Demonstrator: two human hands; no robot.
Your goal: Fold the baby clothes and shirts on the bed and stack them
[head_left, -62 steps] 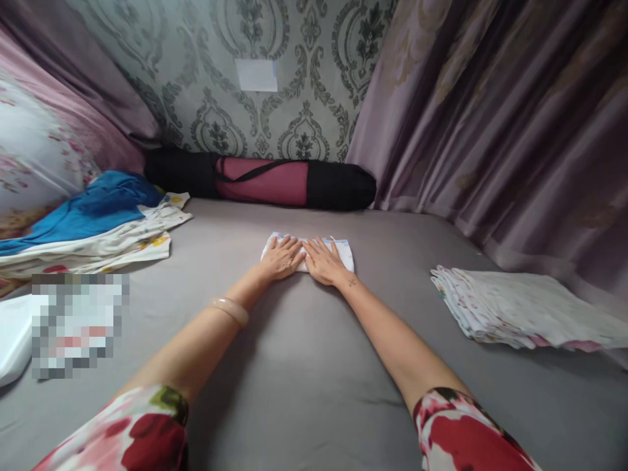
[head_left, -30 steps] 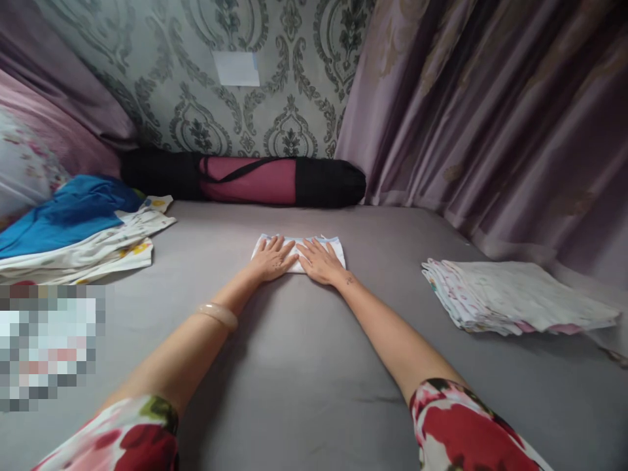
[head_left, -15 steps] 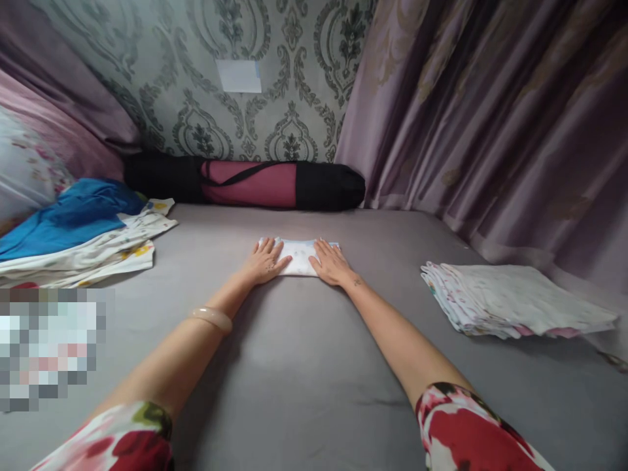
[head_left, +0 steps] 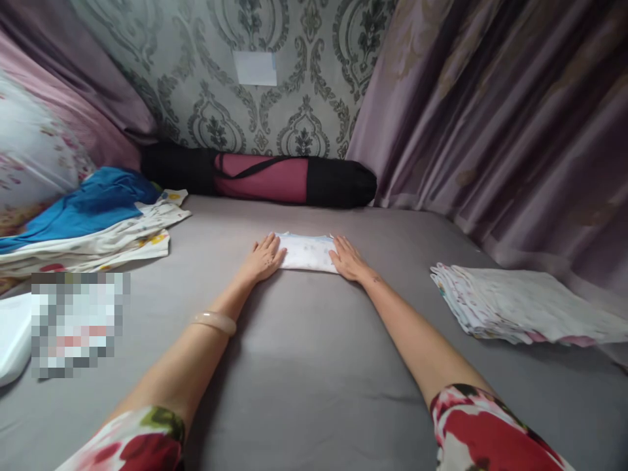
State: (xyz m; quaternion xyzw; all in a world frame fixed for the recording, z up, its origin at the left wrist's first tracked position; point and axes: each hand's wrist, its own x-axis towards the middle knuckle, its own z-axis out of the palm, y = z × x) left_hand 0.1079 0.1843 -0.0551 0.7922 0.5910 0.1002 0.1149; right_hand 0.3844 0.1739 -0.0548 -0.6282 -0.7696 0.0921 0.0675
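Head view: two flat hands pressing a folded white cloth on the bed

No brand, label or readable writing is showing anywhere; the pale rectangle on the patterned wall is looking blank.

The left hand (head_left: 265, 257) is lying open, palm down, fingers spread, touching the left end of the folded cloth (head_left: 307, 253). The right hand (head_left: 347, 259) is likewise lying open and flat, touching the cloth's right end. Neither hand is gripping anything.

The folded cloth is sitting on the grey bed sheet (head_left: 304, 366), a small white rectangle with a faint print. Behind the cloth, a maroon and black roll bag (head_left: 275, 176) is lying along the wall. Well to the right of the cloth, a stack of folded cloths (head_left: 520, 304) is resting; to its left, a blue fabric (head_left: 88, 203) is lying on printed sheets.
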